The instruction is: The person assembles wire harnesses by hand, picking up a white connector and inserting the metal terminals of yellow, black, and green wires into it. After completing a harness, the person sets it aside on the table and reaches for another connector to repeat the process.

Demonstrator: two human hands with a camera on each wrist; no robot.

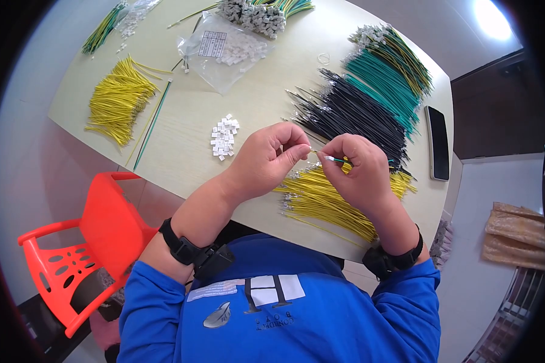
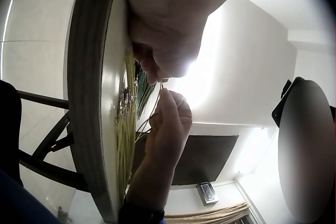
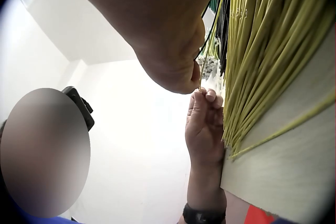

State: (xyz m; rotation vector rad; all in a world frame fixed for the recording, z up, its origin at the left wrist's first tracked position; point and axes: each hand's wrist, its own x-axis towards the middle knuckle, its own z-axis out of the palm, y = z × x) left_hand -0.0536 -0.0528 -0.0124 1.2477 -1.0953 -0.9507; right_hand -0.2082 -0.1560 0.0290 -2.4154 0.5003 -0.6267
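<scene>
My left hand [image 1: 266,154] pinches a tiny white connector [image 1: 310,149] between thumb and forefinger, above the near part of the table. Facing it, my right hand [image 1: 360,169] holds thin wires between thumb and curled fingers. One yellow wire spans the small gap between the two sets of fingertips. A white connector piece [image 1: 329,158] with a green wire shows at the right fingertips. In the left wrist view the right hand [image 2: 170,124] meets the left fingertips. The right wrist view shows the left hand [image 3: 205,124] just below the right fingertips; the connector is mostly hidden there.
Yellow wires [image 1: 327,202] lie under the right hand, with black wires [image 1: 363,115] and green wires [image 1: 384,81] beyond. Loose white connectors [image 1: 224,136] sit left of my hands. Farther off are a plastic bag [image 1: 224,51], another yellow bundle [image 1: 121,100] and a phone [image 1: 437,142].
</scene>
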